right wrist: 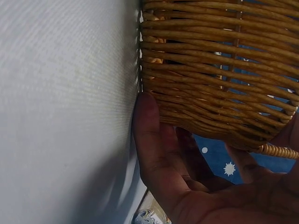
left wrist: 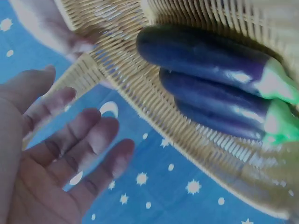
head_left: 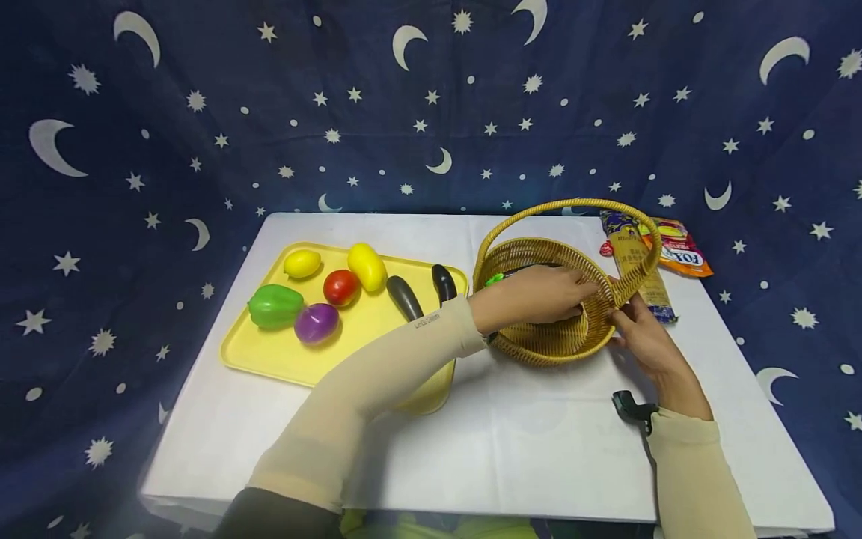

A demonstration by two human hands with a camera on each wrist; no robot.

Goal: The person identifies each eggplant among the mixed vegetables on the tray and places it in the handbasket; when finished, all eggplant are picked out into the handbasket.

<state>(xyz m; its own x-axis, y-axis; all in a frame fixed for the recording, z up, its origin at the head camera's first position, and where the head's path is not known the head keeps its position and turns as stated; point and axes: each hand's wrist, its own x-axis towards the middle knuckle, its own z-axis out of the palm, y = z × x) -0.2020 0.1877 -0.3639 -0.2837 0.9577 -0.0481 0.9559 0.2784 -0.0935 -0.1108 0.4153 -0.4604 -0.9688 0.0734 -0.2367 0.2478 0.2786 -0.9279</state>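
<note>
The R hand (head_left: 643, 340) grips the basket (head_left: 539, 354) at its side, fingers curled on the wicker, prob. to keep it steady. The L hand (head_left: 545, 294) is over the basket w/ fingers loosely apart, holding nothing. Inside lie approx. 3 eggplants (left wrist: 210, 91), side by side. The tray (head_left: 263, 349) on the L carries 2 more eggplants (head_left: 404, 297), a tomato (head_left: 341, 288), etc.

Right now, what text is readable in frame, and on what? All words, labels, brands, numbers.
"FOX": red-orange packet; its other print is too small to read.
"Lets Slim" (small, likely reading): left sleeve.
Golden packet: printed lettering, too blurred to read.
Small red item: any print too small to tell.
No numbers legible.
</note>
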